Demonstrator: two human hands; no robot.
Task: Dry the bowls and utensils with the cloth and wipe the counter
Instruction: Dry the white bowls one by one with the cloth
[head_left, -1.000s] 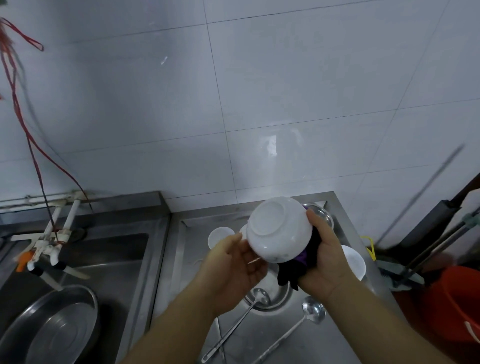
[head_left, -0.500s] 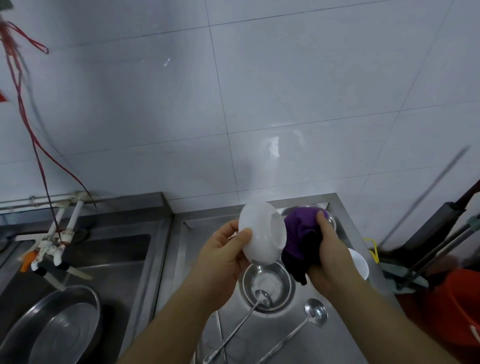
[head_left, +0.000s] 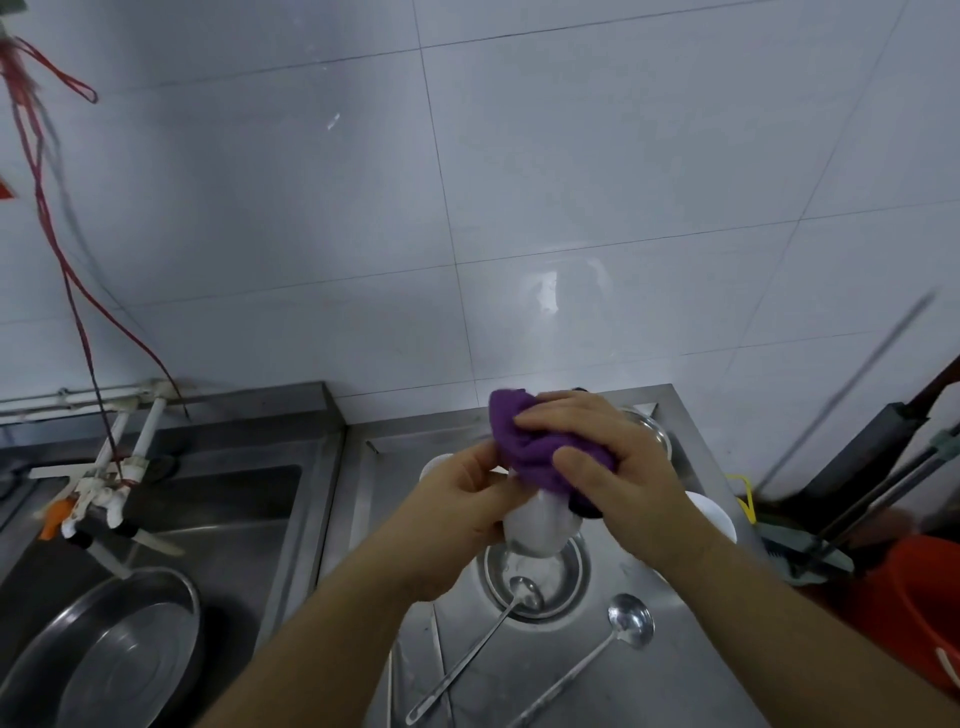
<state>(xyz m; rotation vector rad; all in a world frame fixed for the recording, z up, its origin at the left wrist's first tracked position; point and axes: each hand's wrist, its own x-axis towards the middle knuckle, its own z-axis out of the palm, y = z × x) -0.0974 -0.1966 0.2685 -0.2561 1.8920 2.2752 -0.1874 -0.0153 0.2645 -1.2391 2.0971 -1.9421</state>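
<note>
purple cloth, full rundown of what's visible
The purple cloth looks like soft terry fabric, bunched and creased, with a darker part hanging at its lower right edge. It is held up above the steel counter, pressed over the top of a white bowl. The right hand grips it from above; the left hand holds the bowl beside it.
</note>
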